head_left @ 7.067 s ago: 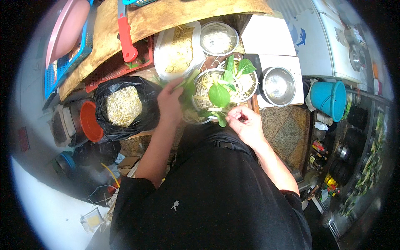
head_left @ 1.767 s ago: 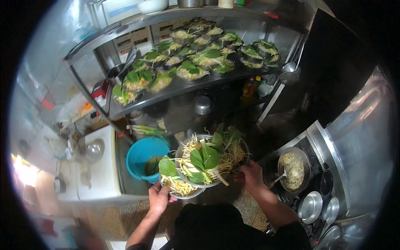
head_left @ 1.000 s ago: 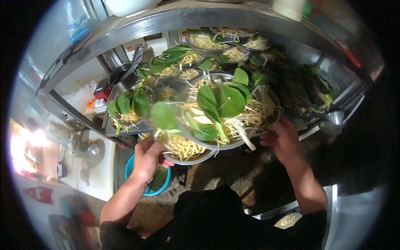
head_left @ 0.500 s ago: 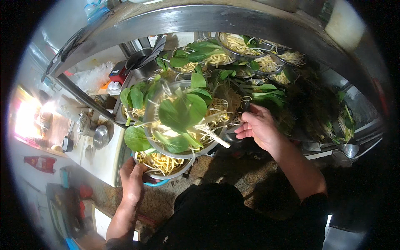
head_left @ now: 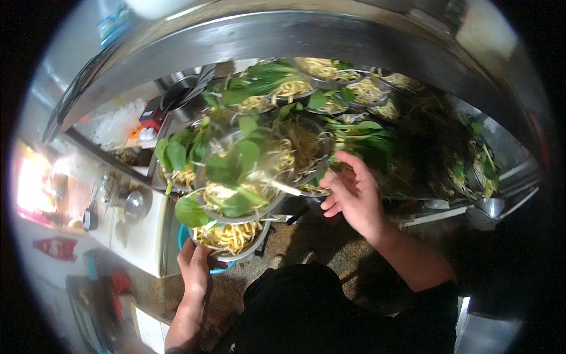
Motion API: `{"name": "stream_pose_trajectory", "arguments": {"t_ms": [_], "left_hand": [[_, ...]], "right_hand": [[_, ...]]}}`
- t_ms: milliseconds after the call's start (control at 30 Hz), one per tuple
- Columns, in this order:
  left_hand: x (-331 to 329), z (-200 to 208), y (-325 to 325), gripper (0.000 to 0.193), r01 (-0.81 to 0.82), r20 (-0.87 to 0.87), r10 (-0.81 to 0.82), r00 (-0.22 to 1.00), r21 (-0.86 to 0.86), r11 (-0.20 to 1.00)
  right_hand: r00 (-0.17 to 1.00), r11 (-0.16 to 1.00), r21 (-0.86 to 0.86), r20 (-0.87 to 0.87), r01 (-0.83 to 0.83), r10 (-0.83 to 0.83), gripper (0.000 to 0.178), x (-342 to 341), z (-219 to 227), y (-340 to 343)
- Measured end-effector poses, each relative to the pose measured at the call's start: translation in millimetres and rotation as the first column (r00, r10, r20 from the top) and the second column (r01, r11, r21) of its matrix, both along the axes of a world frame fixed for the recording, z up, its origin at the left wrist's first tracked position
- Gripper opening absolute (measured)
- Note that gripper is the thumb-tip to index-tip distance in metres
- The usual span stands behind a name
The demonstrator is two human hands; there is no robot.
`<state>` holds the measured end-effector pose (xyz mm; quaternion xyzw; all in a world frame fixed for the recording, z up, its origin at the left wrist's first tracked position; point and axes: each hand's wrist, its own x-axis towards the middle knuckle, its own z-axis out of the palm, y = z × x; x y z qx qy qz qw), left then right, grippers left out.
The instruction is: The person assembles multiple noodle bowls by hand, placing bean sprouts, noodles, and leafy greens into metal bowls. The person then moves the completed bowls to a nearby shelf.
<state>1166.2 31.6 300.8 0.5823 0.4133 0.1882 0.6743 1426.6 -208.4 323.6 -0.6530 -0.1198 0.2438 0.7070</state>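
My left hand (head_left: 196, 265) is closed on the rim of a metal bowl (head_left: 240, 255) of yellow noodles (head_left: 230, 236). Above it, partly covering it, is a larger metal bowl (head_left: 250, 216), blurred, with noodles, bean sprouts and leafy greens (head_left: 233, 162). My right hand (head_left: 355, 197) is held up to the right of that bowl, its fingers bent and apart, with nothing seen in them. Its fingertips are close to another bowl (head_left: 324, 147) with thin brownish strands and sprouts. Whether they touch its rim I cannot tell.
Several more bowls of noodles and greens (head_left: 365, 91) crowd the shelf beneath a curved steel edge (head_left: 283, 36). Loose greens (head_left: 365, 135) lie beside them. To the left stand a white counter (head_left: 137, 242), a round metal lid or bowl (head_left: 137, 205) and a dark pot (head_left: 180, 93).
My right hand has shifted slightly left, and its fingers have come away from the bowl edge they were at. My left hand still grips its bowl. The view has tilted a little.
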Motion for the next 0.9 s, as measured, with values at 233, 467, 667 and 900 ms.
{"name": "stream_pose_trajectory", "arguments": {"t_ms": [233, 467, 667, 900], "left_hand": [[-3, -14, 5, 0.039, 0.046, 0.046, -0.05, 0.998, 0.092, 0.995], [-3, -18, 12, 0.038, 0.048, 0.052, -0.05, 0.997, 0.046, 0.998], [-6, -22, 20, 0.032, 0.042, 0.062, -0.04, 0.997, -0.023, 0.999], [-3, -18, 27, 0.03, 0.104, 0.028, -0.103, 0.994, -0.043, 0.994]], "right_hand": [[0.951, 0.959, -0.034, -0.147, -0.281, 0.273, 0.048, 0, 29, 30], [0.941, 0.96, -0.007, -0.2, -0.28, 0.273, 0.022, 6, 20, 56], [0.951, 0.974, 0.024, -0.21, -0.225, 0.225, 0.022, -2, 29, 50], [0.961, 0.99, -0.007, -0.242, -0.138, 0.132, 0.021, -5, 49, 11]]}}
